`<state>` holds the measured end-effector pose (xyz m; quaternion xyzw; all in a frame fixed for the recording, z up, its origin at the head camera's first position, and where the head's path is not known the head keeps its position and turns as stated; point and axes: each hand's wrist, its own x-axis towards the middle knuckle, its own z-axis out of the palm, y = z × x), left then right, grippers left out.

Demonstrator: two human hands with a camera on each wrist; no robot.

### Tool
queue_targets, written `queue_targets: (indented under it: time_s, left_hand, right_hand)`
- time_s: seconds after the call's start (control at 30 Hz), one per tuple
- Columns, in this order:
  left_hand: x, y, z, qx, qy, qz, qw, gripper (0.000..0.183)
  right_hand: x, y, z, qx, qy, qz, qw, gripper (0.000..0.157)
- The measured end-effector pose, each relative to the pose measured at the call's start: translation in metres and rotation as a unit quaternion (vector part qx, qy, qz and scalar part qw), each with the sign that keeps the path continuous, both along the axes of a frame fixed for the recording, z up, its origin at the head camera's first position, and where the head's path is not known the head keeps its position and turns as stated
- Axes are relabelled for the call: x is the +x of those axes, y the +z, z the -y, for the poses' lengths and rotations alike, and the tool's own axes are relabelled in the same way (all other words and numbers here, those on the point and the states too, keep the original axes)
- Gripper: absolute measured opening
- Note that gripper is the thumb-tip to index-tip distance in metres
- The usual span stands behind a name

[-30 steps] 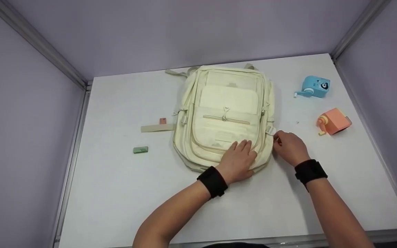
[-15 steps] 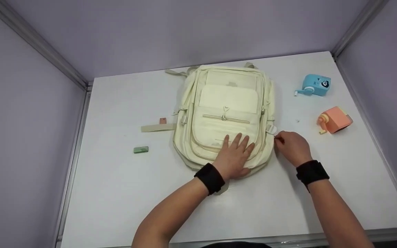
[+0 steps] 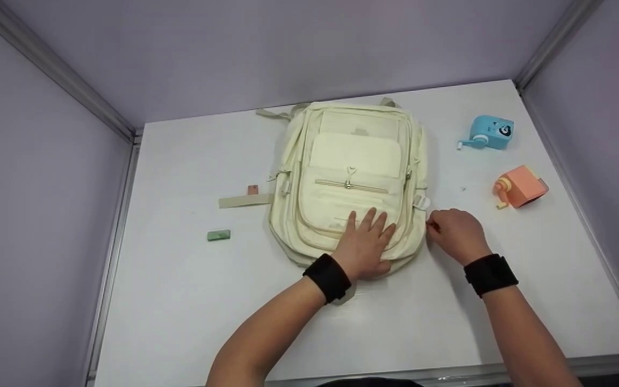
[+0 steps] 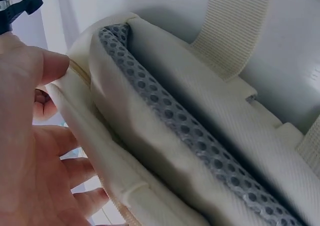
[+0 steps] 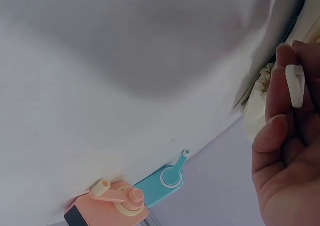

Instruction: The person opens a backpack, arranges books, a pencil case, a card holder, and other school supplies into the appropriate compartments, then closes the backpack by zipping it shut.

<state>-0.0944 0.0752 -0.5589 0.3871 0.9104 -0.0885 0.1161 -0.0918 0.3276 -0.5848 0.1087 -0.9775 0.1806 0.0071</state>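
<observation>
A cream backpack (image 3: 358, 156) lies front side up on the white table. My left hand (image 3: 364, 244) rests with spread fingers on its lower front. In the left wrist view the thumb presses by a seam, beside the bag's grey mesh padding (image 4: 170, 113). At the bag's lower right side, my right hand (image 3: 455, 232) has its fingers curled and pinches a small cream zipper pull (image 5: 296, 86). The pull's end sticks out between the fingers in the right wrist view. Just above that hand is a white side buckle (image 3: 422, 202).
To the right stand a blue crank pencil sharpener (image 3: 491, 132) and an orange one (image 3: 521, 186). On the left lie a green eraser (image 3: 218, 235) and a small reddish block (image 3: 253, 190), near a beige strap (image 3: 245, 201). Purple-grey walls (image 3: 299, 48) enclose the table.
My left hand has shifted slightly left and spread its fingers over the bag's front. My right hand has moved a little down along the bag's right side.
</observation>
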Motion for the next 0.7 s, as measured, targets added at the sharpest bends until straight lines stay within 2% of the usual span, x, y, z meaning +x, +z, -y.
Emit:
queue_targets:
  time_s: [0.2, 0.53, 0.7]
  left_hand:
    - [0.0, 0.0, 0.0, 0.008, 0.001, -0.001, 1.0, 0.075]
    - [0.001, 0.001, -0.001, 0.01, 0.013, 0.004, 0.9999, 0.07]
    - [0.001, 0.001, -0.001, 0.005, 0.013, 0.002, 0.9999, 0.07]
  right_hand:
    - [0.006, 0.007, 0.002, 0.023, 0.038, 0.01, 0.999, 0.021]
    - [0.017, 0.019, 0.011, 0.018, 0.069, 0.078, 0.994, 0.024]
    - [0.022, 0.026, 0.018, 0.011, 0.078, 0.095, 0.992, 0.021]
